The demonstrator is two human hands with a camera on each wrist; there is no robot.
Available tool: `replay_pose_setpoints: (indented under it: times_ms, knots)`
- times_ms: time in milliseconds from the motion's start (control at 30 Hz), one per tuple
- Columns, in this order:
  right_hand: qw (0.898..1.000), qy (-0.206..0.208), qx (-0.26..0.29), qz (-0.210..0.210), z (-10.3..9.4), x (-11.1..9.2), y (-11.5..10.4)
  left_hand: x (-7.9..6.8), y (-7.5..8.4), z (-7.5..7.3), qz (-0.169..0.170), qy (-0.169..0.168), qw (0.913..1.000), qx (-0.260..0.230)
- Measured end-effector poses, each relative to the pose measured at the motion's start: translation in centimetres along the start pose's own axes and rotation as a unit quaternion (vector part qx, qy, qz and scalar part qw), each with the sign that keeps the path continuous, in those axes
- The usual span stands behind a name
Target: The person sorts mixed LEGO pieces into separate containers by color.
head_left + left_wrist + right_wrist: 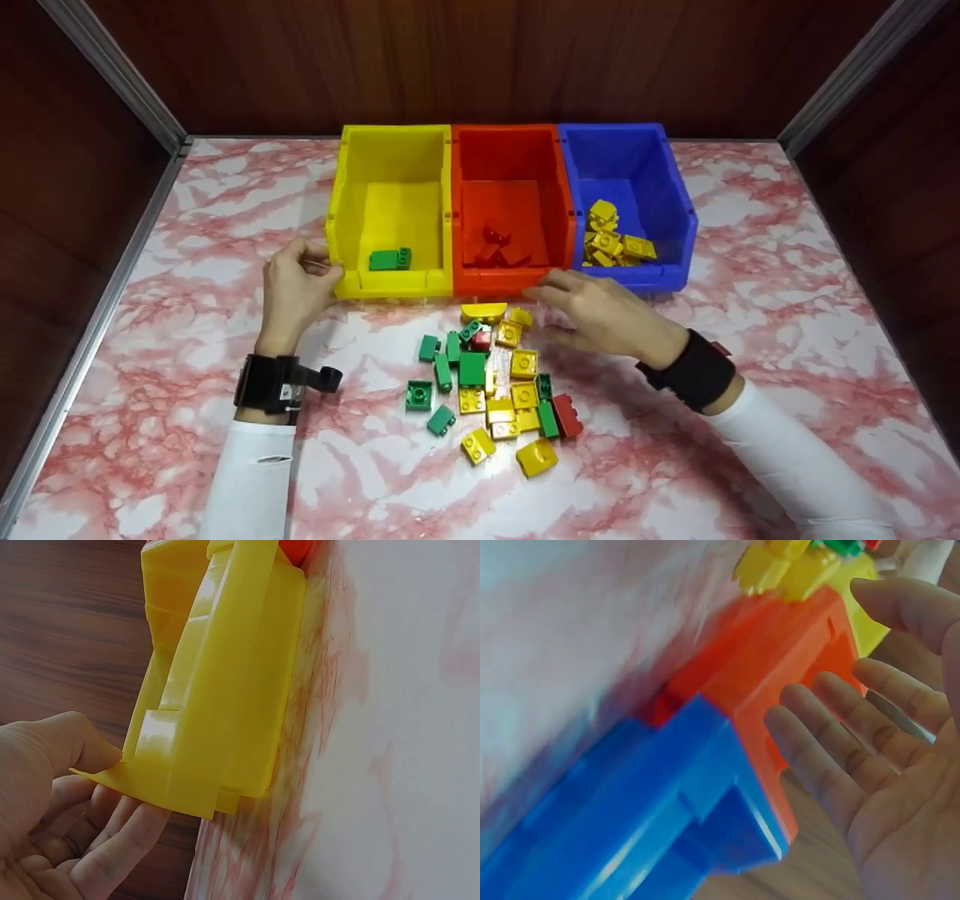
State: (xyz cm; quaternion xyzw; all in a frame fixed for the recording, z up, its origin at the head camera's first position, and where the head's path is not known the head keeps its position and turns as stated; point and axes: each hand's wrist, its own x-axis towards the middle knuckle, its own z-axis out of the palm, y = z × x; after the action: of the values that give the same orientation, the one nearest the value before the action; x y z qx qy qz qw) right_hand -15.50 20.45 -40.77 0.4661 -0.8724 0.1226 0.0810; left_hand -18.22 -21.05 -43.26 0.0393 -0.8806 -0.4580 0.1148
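Observation:
My left hand (292,289) pinches the front left corner of the yellow bin (394,285). In the left wrist view, the thumb lies over the rim of that bin and the fingers are underneath. With its fingers extended and nothing in them, my right hand (611,319) hovers by the front edge of the red bin (491,285). In the right wrist view, its palm and spread fingers show beside the red bin and the blue bin (630,817). Close to its fingertips lie a yellow brick (510,333) and other loose bricks.
Green bricks (472,369), yellow bricks (524,394) and a red brick (567,416) are scattered before the bins. Inside the yellow bin are green bricks (385,260); red pieces (514,257) lie in the red bin, yellow bricks (639,247) in the blue one. A wooden panel (480,60) stands behind.

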Motion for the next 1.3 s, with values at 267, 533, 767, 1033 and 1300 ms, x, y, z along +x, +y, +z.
replay_pose_setpoints:
  times_ms: [267, 533, 767, 1033, 1300]
  knots:
    - [0.999, -0.051, 0.01, 0.011, 2.0, 1.3, -0.4, -0.1, 0.1, -0.1, -0.001, -0.003, 1.0, 0.004]
    - [0.997, -0.078, -0.001, 0.026, 3.3, 1.8, 0.0, 0.0, 0.0, 0.0, 0.0, -0.001, 1.0, 0.006]
    - [0.998, -0.067, 0.011, 0.007, 4.1, 2.3, 0.0, 0.1, 0.0, 0.2, 0.004, 0.001, 0.9999, 0.009]
    - [0.996, -0.077, 0.041, 0.016, 3.5, 1.7, -0.2, 0.1, 0.0, 0.1, 0.002, -0.002, 1.0, 0.003]
    - [0.997, -0.028, 0.064, 0.02, 0.0, 0.0, -0.2, 0.1, 0.1, -0.1, -0.002, -0.007, 1.0, 0.002]
